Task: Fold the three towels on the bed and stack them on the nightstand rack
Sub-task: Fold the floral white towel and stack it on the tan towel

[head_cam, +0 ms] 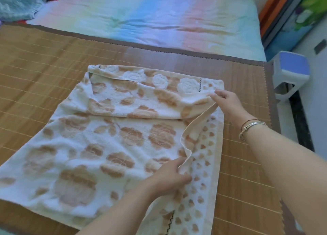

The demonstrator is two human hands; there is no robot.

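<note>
Head view looks down on a cream towel (109, 146) with tan rose print, spread across a bamboo mat (35, 61) on the bed, partly doubled over on itself with the upper layer's hem wandering in a loose curve near the right side. The right hand (228, 101) pinches the far corner of that upper layer between thumb and fingertips, lifting it just off the cloth beneath. The left hand (169, 176) has its fingers curled onto the same hem nearer the body, gripping the edge where it buckles. Judging by this, the step in hand is squaring the first fold, and it would go best if both hands draw the hem taut between them, lay it parallel to the heart-patterned border underneath, then smooth the rumpled fold at the far left before halving again. Slack left in now will likely make a lopsided stack later. Beyond the mat lies a pastel striped sheet (159, 22), with a blue bundle of cloth (19, 2) at the far left corner and a blue-topped plastic stool (290, 75) beside the bed. No rack shows here.
</note>
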